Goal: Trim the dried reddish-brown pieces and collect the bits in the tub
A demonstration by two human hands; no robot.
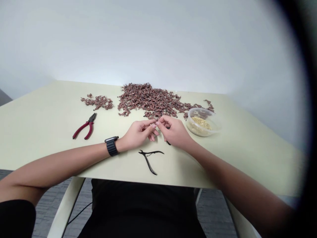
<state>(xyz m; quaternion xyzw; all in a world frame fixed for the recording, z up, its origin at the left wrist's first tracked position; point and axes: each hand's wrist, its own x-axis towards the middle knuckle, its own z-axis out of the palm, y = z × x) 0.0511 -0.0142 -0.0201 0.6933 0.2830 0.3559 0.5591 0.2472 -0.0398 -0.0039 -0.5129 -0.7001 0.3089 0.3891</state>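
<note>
My left hand [140, 134] and my right hand [175, 131] meet in front of the big pile, fingertips almost touching. Between the left thumb and forefinger is a small reddish-brown piece [156, 121], mostly covered by the fingers. The right thumb and forefinger pinch at the same spot. A slim black tool [168, 143] sticks out below my right palm; its kind is hidden by the hand. Just beyond the fingers spreads a large pile of small reddish-brown pieces [151, 99]. Nearer to me lies a pair of black nippers [148, 160], handles spread.
Left of the big pile is a smaller heap of similar pieces [100, 102]. Red-handled pliers [85, 127] lie in front of that heap. To the right stands a clear round tub [198, 130] holding small gold-coloured bits [201, 123]. A pale wall [138, 43] rises behind the table [119, 168].
</note>
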